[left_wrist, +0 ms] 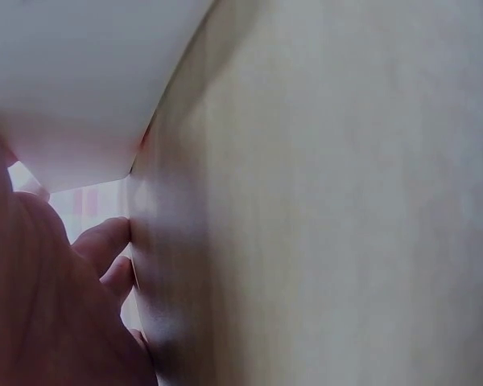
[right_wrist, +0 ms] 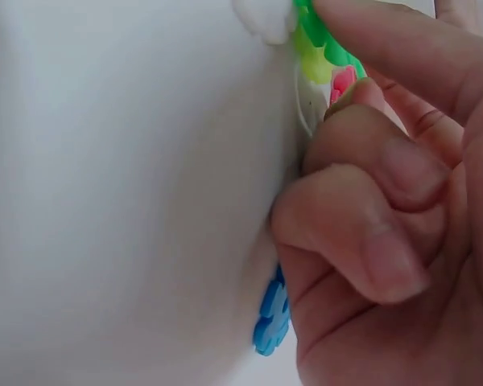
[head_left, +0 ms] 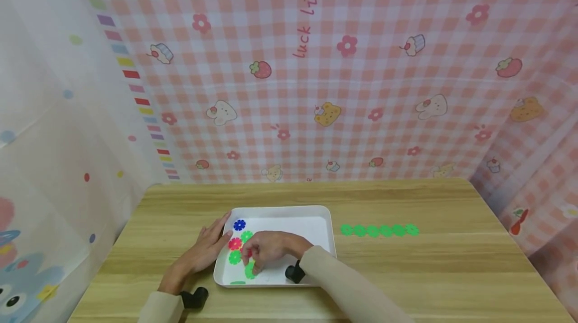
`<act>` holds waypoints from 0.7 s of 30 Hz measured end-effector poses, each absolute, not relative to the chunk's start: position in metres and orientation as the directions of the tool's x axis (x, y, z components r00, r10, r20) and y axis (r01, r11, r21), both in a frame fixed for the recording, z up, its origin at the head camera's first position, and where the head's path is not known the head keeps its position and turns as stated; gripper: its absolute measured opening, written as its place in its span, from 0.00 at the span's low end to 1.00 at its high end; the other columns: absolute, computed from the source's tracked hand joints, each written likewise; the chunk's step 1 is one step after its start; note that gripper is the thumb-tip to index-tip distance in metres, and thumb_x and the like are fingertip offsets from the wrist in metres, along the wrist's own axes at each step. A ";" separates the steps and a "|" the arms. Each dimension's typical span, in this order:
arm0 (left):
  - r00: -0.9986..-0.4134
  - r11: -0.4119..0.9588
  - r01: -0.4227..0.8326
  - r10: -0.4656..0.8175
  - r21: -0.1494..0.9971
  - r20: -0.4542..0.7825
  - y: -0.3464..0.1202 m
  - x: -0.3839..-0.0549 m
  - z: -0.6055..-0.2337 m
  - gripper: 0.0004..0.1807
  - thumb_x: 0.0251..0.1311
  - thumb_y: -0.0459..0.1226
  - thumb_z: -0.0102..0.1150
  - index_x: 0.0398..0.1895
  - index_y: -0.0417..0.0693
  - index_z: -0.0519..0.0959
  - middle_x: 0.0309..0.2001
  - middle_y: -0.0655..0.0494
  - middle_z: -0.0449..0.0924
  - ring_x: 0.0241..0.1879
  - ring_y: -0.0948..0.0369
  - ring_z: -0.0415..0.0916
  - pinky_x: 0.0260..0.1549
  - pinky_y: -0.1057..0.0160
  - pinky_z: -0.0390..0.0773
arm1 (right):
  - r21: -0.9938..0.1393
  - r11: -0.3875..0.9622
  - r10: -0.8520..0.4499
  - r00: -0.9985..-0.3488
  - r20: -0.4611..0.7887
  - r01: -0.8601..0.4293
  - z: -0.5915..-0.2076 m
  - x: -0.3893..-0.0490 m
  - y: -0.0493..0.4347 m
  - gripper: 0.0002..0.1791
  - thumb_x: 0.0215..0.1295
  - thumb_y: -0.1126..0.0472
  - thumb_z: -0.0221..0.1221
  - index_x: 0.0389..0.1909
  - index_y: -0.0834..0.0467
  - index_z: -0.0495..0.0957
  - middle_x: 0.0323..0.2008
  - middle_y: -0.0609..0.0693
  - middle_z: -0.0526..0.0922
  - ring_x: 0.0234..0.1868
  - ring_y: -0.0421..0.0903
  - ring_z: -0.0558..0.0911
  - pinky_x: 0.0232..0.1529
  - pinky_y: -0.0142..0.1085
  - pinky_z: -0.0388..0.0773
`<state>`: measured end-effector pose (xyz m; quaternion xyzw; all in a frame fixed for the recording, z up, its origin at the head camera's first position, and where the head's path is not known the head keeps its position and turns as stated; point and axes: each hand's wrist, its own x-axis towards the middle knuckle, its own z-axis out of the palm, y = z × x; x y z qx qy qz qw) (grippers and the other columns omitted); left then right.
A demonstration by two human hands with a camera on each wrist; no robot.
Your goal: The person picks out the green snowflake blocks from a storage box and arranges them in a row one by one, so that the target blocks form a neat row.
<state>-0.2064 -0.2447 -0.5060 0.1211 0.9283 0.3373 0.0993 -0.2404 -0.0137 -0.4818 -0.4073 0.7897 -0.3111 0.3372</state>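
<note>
A white tray [head_left: 289, 223] lies on the table with several snowflake discs in its left part. My right hand [head_left: 266, 248] is inside the tray, pinching a green snowflake disc [head_left: 250, 271] between thumb and finger. In the right wrist view, the thumb presses on that green disc [right_wrist: 332, 50] while other fingers curl toward the palm. Near this hand lie a dark blue disc [head_left: 239, 224], a red disc [head_left: 235, 243] and another green disc [head_left: 235, 257]; some pieces are partly hidden by it. My left hand [head_left: 203, 250] rests against the tray's left edge, its fingers extended.
Right of the tray, several green discs [head_left: 373, 231] form a row on the wooden table [head_left: 433, 268]. A thin green piece [head_left: 237, 283] lies at the tray's front-left wall. Behind the table hangs a pink checked curtain [head_left: 343, 152].
</note>
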 end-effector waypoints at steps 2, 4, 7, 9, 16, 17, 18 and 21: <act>-0.951 0.742 0.156 0.292 0.652 -0.104 -0.244 -0.207 -0.506 0.35 0.78 0.54 0.33 0.81 0.56 0.41 0.79 0.43 0.45 0.78 0.40 0.36 0.70 0.33 0.26 | -0.766 0.471 -0.856 -0.436 -0.277 -0.437 -0.482 -0.241 -0.013 0.08 0.58 0.66 0.69 0.35 0.52 0.82 0.19 0.40 0.70 0.23 0.34 0.69 0.30 0.24 0.66; -0.951 0.742 0.156 0.291 0.652 -0.104 -0.244 -0.207 -0.505 0.35 0.78 0.54 0.33 0.81 0.56 0.41 0.79 0.44 0.45 0.78 0.40 0.36 0.70 0.33 0.26 | -0.768 0.467 -0.858 -0.433 -0.275 -0.438 -0.481 -0.241 -0.013 0.08 0.58 0.67 0.69 0.35 0.53 0.82 0.20 0.40 0.70 0.24 0.34 0.69 0.31 0.23 0.66; -0.951 0.741 0.157 0.291 0.652 -0.102 -0.244 -0.207 -0.506 0.35 0.78 0.54 0.33 0.81 0.56 0.42 0.79 0.44 0.45 0.78 0.40 0.36 0.70 0.33 0.26 | -0.777 0.465 -0.857 -0.434 -0.276 -0.424 -0.481 -0.240 -0.012 0.07 0.60 0.69 0.67 0.35 0.54 0.81 0.22 0.40 0.72 0.25 0.34 0.70 0.32 0.23 0.67; -0.952 0.741 0.156 0.290 0.653 -0.101 -0.244 -0.207 -0.506 0.35 0.78 0.54 0.34 0.81 0.56 0.42 0.79 0.44 0.45 0.77 0.39 0.36 0.70 0.33 0.26 | -0.784 0.464 -0.856 -0.437 -0.277 -0.411 -0.481 -0.239 -0.012 0.07 0.60 0.69 0.66 0.35 0.55 0.81 0.23 0.41 0.73 0.26 0.34 0.70 0.33 0.23 0.68; -0.953 0.743 0.160 0.287 0.650 -0.094 -0.244 -0.207 -0.507 0.35 0.78 0.54 0.33 0.81 0.56 0.42 0.79 0.43 0.45 0.77 0.39 0.36 0.69 0.33 0.26 | -0.789 0.464 -0.853 -0.445 -0.274 -0.403 -0.480 -0.239 -0.009 0.07 0.62 0.70 0.64 0.36 0.56 0.80 0.27 0.42 0.77 0.30 0.34 0.73 0.37 0.23 0.71; -0.953 0.745 0.160 0.287 0.648 -0.095 -0.244 -0.207 -0.508 0.35 0.78 0.54 0.33 0.81 0.56 0.42 0.79 0.43 0.45 0.77 0.39 0.36 0.69 0.32 0.26 | -0.780 0.473 -0.848 -0.454 -0.275 -0.411 -0.479 -0.239 -0.009 0.07 0.62 0.70 0.64 0.36 0.55 0.80 0.28 0.41 0.78 0.30 0.34 0.73 0.37 0.24 0.71; -0.953 0.745 0.159 0.288 0.648 -0.097 -0.244 -0.207 -0.508 0.35 0.78 0.54 0.33 0.81 0.56 0.42 0.79 0.43 0.45 0.77 0.39 0.36 0.69 0.32 0.26 | -0.770 0.486 -0.839 -0.467 -0.279 -0.414 -0.479 -0.238 -0.008 0.07 0.62 0.69 0.64 0.36 0.54 0.81 0.29 0.41 0.78 0.30 0.35 0.73 0.38 0.24 0.72; -0.953 0.745 0.157 0.287 0.648 -0.099 -0.244 -0.207 -0.508 0.35 0.77 0.55 0.33 0.81 0.56 0.42 0.79 0.43 0.45 0.77 0.39 0.36 0.69 0.33 0.25 | -0.729 0.544 -0.797 -0.529 -0.292 -0.416 -0.475 -0.238 -0.005 0.06 0.62 0.65 0.65 0.35 0.51 0.81 0.29 0.41 0.79 0.31 0.36 0.74 0.39 0.26 0.73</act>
